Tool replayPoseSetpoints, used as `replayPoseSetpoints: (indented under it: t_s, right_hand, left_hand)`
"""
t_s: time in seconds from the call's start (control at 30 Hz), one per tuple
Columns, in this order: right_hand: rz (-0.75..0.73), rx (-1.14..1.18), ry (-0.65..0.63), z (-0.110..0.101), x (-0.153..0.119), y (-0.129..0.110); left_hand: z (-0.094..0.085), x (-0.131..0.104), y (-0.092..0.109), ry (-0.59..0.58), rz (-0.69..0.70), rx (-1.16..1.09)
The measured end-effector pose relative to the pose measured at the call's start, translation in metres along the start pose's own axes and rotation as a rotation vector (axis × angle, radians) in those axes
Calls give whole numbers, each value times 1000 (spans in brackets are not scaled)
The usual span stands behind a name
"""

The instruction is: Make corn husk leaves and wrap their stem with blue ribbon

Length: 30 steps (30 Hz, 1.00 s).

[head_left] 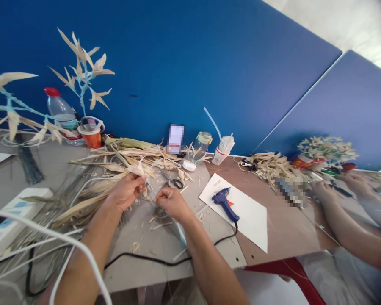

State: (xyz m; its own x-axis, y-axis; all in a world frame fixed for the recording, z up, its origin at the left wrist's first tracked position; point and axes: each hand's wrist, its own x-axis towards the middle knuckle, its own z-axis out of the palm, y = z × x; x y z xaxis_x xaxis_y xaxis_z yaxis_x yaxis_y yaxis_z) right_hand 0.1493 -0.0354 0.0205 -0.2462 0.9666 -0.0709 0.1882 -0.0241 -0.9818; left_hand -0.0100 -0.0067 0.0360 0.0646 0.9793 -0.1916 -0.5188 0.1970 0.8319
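Observation:
My left hand [128, 191] is closed in a pinch on a pale husk flower [139, 168], which points upward above the fingers. A thin light-blue wrapped stem [150, 186] runs from the flower toward my right hand [170, 202]. The fingers of that hand are pinched together at the stem's lower end; a strip of light-blue tape [180, 235] hangs below it. Black-handled scissors [177, 183] lie just behind my right hand. Dry husks [92, 199] are piled beside and behind my left hand.
A blue glue gun [225, 203] rests on white paper [254, 228], its black cord crossing the table's front. White cables [92, 258] arch over the near left, by a power strip [19, 216]. Cups and a bottle [62, 112] line the blue partition. Another person's hands [325, 192] are at right.

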Motion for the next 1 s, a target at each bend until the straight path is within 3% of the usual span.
replayPoseSetpoints:
  t_s: [0.4, 0.57, 0.7, 0.9, 1.0]
  right_hand:
    - [-29, -156, 41, 0, -3, -6]
    - [-10, -78, 18, 2, -2, -5]
    - [23, 7, 10, 2, -2, -6]
    - [63, 126, 29, -1, -1, -6]
    - [53, 130, 35, -2, 0, -5]
  left_hand:
    - [-1, -1, -3, 20, -13, 144]
    - [10, -3, -4, 61, 82, -16]
    - [14, -3, -3, -3, 71, -153]
    - [4, -4, 4, -113, 28, -205]
    - [2, -5, 5, -79, 48, -140]
